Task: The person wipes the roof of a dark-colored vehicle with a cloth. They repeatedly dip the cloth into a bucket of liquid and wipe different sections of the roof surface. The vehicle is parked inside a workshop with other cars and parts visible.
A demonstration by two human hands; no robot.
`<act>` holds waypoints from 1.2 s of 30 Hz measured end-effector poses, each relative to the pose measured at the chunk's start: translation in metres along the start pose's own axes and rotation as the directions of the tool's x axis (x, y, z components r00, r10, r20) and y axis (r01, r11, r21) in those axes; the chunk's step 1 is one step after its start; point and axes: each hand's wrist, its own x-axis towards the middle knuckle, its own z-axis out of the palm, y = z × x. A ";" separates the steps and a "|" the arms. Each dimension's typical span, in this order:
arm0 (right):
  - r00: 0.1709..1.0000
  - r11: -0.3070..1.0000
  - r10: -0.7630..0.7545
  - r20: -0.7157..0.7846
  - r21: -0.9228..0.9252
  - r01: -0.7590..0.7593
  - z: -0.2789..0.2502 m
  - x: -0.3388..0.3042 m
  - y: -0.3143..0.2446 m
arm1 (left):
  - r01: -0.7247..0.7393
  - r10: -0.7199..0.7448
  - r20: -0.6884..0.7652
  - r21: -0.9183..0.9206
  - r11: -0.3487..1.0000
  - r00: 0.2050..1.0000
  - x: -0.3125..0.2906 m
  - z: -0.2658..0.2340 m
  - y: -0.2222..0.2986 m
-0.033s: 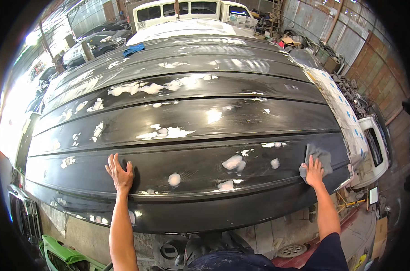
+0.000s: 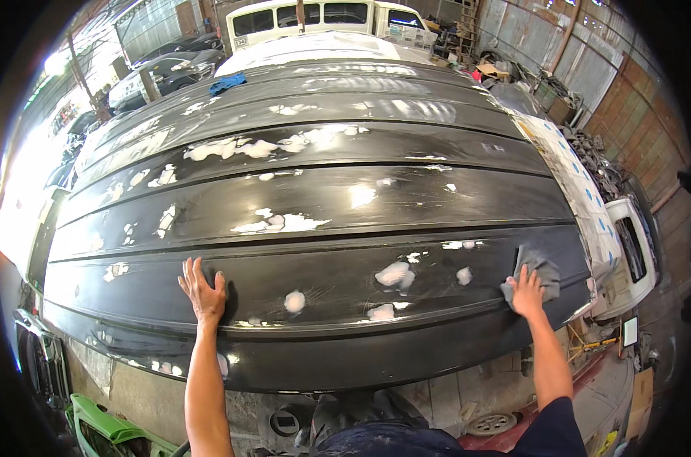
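Observation:
A large dark ribbed vehicle roof [image 2: 315, 274] spreads in front of me, marked with whitish filler patches [image 2: 395, 276] and bare scuffed spots. My left hand [image 2: 204, 293] lies flat on its near left part, fingers spread, with nothing in it. Near the right edge, my right hand [image 2: 526, 293] presses a grey cloth [image 2: 542, 273] onto the dark surface. The cloth bunches out beyond the fingers, and the palm hides part of it.
A blue cloth [image 2: 228, 83] lies on the roof's far left. Masking paper [image 2: 570, 171] covers the right side. Behind stands a cream van [image 2: 322, 17]. Below are a green panel [image 2: 105, 423], a wheel [image 2: 491, 423] and a cardboard box [image 2: 641, 400].
My right hand and the grey cloth have shifted very slightly toward me and to the left. My left hand keeps its place on the roof.

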 end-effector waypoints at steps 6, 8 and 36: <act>0.789 0.794 -0.594 -0.156 0.040 0.606 0.035 -0.133 -0.156 | -0.387 0.415 0.102 -0.216 0.896 0.904 -0.052 -0.031 0.129; 0.594 0.544 -0.778 -0.206 0.253 0.800 0.031 -0.173 -0.201 | -0.578 0.640 0.060 -0.371 0.727 0.766 -0.104 -0.032 0.195; 0.634 0.735 -0.437 -0.638 0.153 0.660 0.014 -0.137 0.002 | 0.353 -0.453 0.111 0.474 0.807 0.885 -0.173 -0.099 -0.070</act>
